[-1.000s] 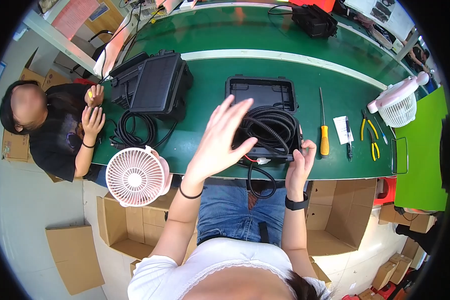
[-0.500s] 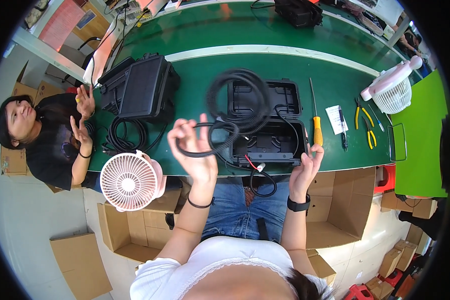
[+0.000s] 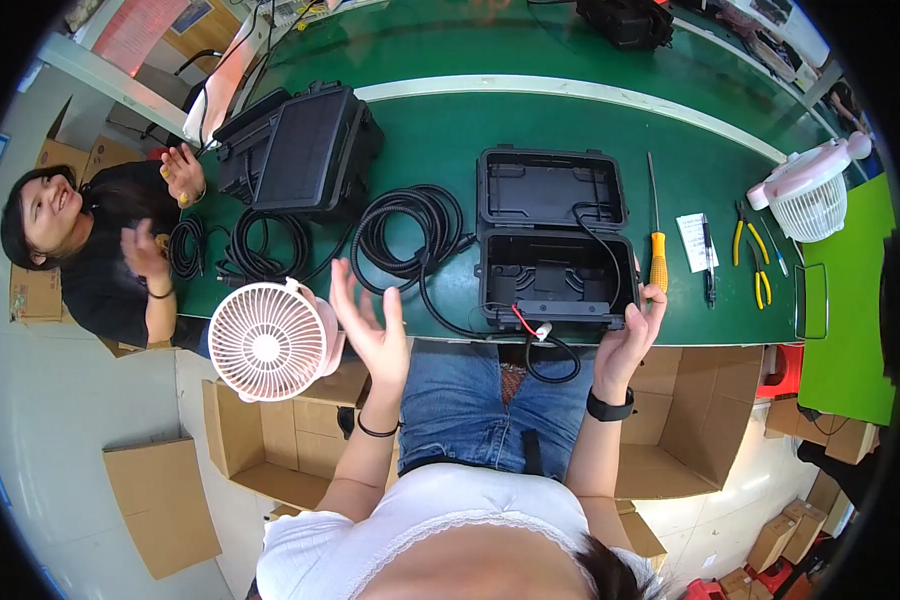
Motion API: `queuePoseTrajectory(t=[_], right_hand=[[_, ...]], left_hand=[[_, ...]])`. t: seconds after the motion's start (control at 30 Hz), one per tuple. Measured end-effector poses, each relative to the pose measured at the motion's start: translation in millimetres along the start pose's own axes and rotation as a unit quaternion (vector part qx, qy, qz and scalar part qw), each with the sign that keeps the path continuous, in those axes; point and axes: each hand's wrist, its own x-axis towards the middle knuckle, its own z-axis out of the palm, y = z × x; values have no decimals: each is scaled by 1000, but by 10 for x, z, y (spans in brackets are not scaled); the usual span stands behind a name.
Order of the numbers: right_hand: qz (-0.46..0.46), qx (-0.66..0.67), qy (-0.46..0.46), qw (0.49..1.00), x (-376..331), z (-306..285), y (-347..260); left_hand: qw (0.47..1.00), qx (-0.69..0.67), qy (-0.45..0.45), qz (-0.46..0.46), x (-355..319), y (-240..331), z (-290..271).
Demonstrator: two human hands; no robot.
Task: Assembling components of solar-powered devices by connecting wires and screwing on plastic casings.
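My left hand [image 3: 372, 330] holds nothing, its fingers spread between the pink-and-white fan [image 3: 267, 341] and a coiled black corrugated hose [image 3: 375, 226]. This coil lies on the table left of an open black plastic case [image 3: 555, 262]. My right hand [image 3: 625, 335] is at the case's lower right corner with its fingers apart; whether it touches the case is hard to tell. The case's lid lies back on the far side. A black cable [image 3: 570, 376] with a red wire and a white connector [image 3: 543, 330] loops over the table's front edge.
Beyond the coil stands a black case with a dark panel [image 3: 310, 155], near another cable coil [image 3: 267, 248]. On the right lie a yellow screwdriver [image 3: 658, 260], paper [image 3: 696, 243], pen [image 3: 709, 265], pliers [image 3: 761, 278] and a second fan [image 3: 810, 205]. A co-worker [image 3: 110, 250] sits at left.
The hose, lifted over the case half a second ago, now lies coiled to its left. My left hand has let go and moved left. The co-worker's hands have shifted.
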Motion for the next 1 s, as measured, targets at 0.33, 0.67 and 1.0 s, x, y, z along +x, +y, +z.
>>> queuePoseTrajectory(t=[0.33,0.67,1.0], right_hand=[[20,-19,-9,1000,27,-12,-55],[21,-32,-41,998,45,-56,-69],[15,-58,-72,996,66,-29,-129]], left_hand=[[862,199,-233,403,58,328,33],[779,200,-236,544,-25,526,410],[904,71,-281,316,17,749,472]])
